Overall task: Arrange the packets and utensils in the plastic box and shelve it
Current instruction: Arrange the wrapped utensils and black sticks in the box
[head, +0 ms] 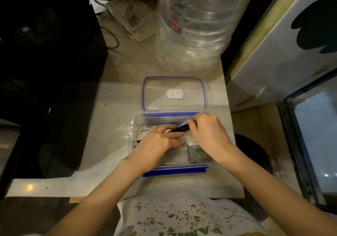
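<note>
A clear plastic box with blue clips sits on the speckled counter in front of me. Its lid lies flat just behind it. Both hands are inside the box. My left hand lies palm down with fingers spread, pressing on packets that it mostly hides. My right hand pinches a black utensil that lies slanted across the box. A grey packet with white print rests at the box's right end, partly under my right wrist.
A large clear water bottle stands right behind the lid. A black appliance fills the left side. At right are a white panel and a glass-fronted cabinet. A power strip with cables lies at the back.
</note>
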The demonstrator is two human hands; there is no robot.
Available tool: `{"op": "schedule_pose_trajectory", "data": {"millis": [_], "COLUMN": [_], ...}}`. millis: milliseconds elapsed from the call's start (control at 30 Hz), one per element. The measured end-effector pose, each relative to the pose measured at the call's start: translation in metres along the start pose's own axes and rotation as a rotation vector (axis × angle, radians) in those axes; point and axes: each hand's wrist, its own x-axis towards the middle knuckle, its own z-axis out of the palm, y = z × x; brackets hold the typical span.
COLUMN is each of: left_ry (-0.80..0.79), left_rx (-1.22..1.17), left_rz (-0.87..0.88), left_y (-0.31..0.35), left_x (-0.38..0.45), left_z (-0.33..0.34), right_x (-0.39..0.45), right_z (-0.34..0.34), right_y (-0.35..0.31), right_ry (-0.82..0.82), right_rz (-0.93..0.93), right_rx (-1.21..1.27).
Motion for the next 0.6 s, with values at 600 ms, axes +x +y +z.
{"op": "schedule_pose_trajectory", "data": {"millis": [600], "left_ry": [-0.041], "left_rx": [0.077], "left_rz": [-0.341], "left_y": [-0.001], "left_x": [-0.014], "left_z": [-0.005], "right_x": [0.014], "right_z": [0.031], "right_y": [-0.017], "right_ry": [-0.031], "right_rz": [0.306], "right_rx": [0.591]}}
